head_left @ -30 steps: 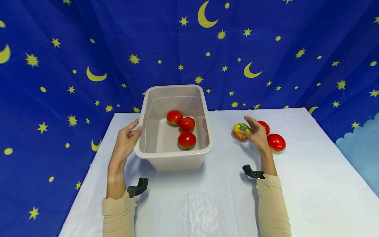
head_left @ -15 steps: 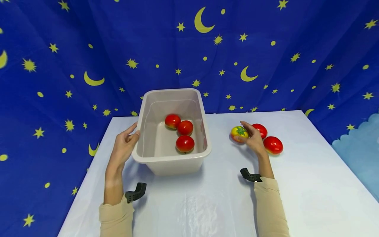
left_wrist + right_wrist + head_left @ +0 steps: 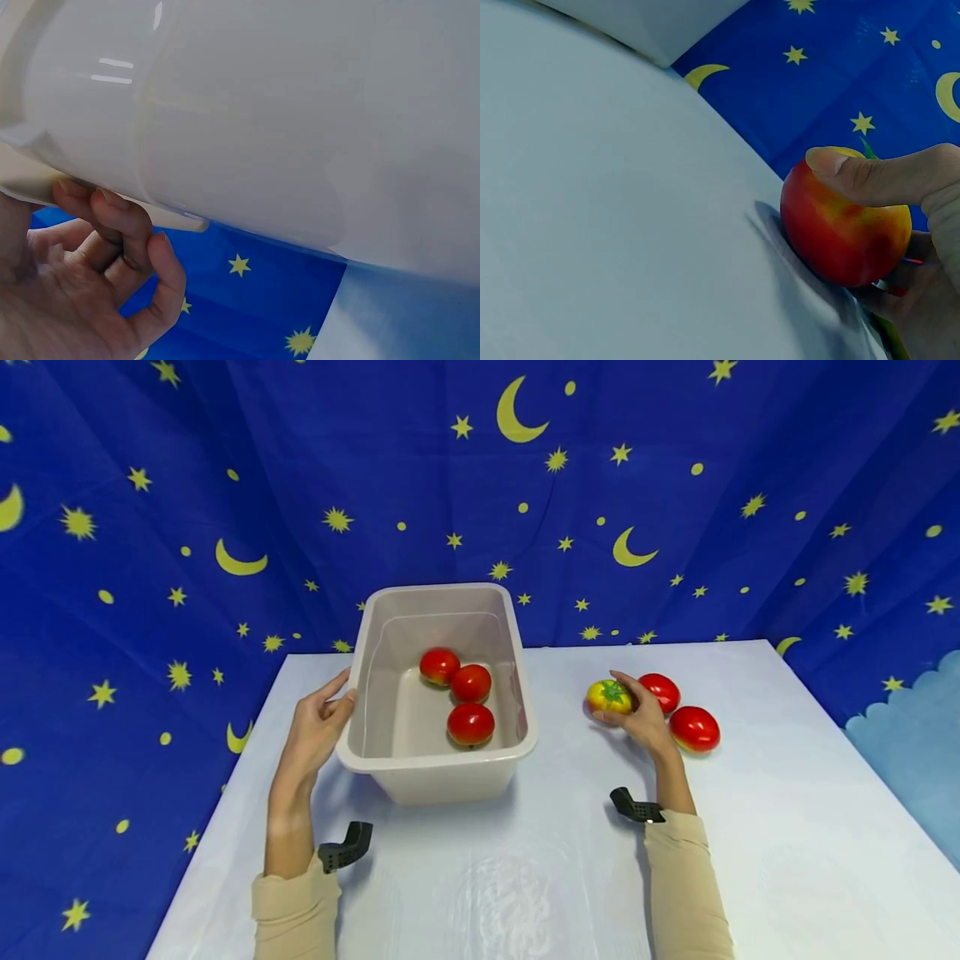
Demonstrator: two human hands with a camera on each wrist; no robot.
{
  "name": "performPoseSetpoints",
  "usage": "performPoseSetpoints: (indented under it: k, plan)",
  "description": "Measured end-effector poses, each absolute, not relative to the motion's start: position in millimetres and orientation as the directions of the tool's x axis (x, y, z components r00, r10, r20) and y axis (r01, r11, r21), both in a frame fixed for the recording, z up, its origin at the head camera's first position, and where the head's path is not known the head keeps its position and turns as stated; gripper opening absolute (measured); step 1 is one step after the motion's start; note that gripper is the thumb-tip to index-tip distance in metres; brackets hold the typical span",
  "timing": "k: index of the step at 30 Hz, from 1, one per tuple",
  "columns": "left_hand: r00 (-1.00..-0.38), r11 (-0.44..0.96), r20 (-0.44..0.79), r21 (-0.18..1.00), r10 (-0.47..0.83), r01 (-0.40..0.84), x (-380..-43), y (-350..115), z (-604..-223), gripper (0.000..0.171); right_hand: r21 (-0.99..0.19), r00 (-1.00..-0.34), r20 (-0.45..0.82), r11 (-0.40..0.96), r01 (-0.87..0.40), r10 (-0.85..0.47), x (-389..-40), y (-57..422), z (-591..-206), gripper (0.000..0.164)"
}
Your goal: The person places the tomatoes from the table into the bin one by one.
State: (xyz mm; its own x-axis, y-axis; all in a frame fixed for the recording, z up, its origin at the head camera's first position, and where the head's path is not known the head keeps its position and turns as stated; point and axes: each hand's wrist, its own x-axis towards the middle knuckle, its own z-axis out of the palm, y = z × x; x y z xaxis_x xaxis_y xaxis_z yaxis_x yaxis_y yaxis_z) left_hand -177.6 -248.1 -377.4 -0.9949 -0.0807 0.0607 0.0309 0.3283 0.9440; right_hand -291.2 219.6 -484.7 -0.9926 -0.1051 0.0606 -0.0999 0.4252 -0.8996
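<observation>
A light grey plastic bin point(image 3: 431, 777) stands left of centre on the table, with three red tomatoes in it, the nearest tomato point(image 3: 470, 724) towards its front. My left hand point(image 3: 317, 727) grips the bin's left rim; the left wrist view shows its curled fingers point(image 3: 127, 225) under the rim. To the right of the bin, my right hand point(image 3: 643, 714) holds a yellow-red tomato point(image 3: 609, 696) with a green star-shaped top. Its thumb point(image 3: 847, 176) lies across the tomato in the right wrist view, and the other fingers are partly hidden behind it.
Two more red tomatoes, a far one point(image 3: 660, 692) and a near one point(image 3: 694, 729), lie just right of my right hand. A blue curtain point(image 3: 420, 468) with yellow moons and stars hangs behind the white table point(image 3: 555, 860).
My right hand has lowered its thumb and fingers around the yellow-red tomato and now grips it. My left hand stays at the bin's rim. The head view has shifted slightly.
</observation>
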Motion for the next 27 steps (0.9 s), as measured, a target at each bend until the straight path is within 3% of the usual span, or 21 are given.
performPoseSetpoints:
  k: [27]
  plan:
    - [-0.995, 0.309, 0.056, 0.951, -0.087, 0.027, -176.3, -246.5, -375.6, 0.053, -0.906, -0.996, 0.029, 0.419, -0.064, -0.090, -292.3, 226.4, -490.5, 0.075]
